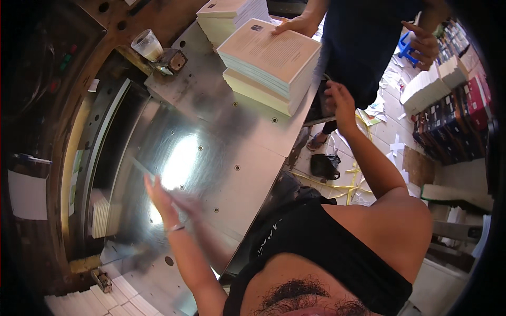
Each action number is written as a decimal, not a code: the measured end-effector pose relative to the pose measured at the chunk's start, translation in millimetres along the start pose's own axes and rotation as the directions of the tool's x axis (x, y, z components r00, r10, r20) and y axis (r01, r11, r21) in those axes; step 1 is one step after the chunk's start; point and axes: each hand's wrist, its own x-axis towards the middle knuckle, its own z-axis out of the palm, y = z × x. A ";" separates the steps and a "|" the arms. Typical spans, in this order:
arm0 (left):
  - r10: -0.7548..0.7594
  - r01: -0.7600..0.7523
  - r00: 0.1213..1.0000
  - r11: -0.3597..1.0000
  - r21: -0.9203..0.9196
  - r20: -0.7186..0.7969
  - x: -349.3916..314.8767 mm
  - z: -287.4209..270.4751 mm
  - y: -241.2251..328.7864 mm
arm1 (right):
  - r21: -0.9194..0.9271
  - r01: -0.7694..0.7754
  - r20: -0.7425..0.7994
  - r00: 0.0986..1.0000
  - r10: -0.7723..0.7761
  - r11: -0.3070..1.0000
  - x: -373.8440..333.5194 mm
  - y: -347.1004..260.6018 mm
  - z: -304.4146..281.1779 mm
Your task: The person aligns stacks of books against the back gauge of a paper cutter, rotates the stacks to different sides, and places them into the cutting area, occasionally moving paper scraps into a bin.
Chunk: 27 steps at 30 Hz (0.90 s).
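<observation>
My left hand is over the shiny metal table, its fingers stretched out and somewhat blurred. By its fingertips is a thin pale streak, too smeared to name. My right hand is raised past the table's right edge, fingers apart and nothing seen in them. Close to it stands a tall stack of books with pale beige covers, at the far part of the table. Another person's hand rests on top of that stack. A second book stack stands behind it.
A dark slot of the machine holds a small paper stack at left. A plastic cup stands by a metal block. White stacks lie at the lower left. Books and boxes and a black bag are on the right-hand floor.
</observation>
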 end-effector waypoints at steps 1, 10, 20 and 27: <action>0.021 -0.017 0.996 0.999 -0.037 0.090 -4.5 22.0 8.2 | 0.039 -0.059 -0.031 0.998 0.060 0.997 9.3 -13.4 1.0; 0.380 -0.610 0.598 0.787 0.094 0.706 -72.0 215.4 81.7 | -0.223 -0.221 0.255 0.927 0.275 0.949 106.7 -69.3 10.7; 0.468 -0.866 0.397 0.477 0.153 0.790 -81.3 261.8 77.7 | -0.055 -0.348 0.790 0.558 0.254 0.936 204.0 -67.8 28.8; 0.496 -0.875 0.427 0.438 0.206 0.756 -83.5 252.2 81.9 | -0.274 -0.308 0.779 0.485 0.398 0.911 236.7 -78.9 64.5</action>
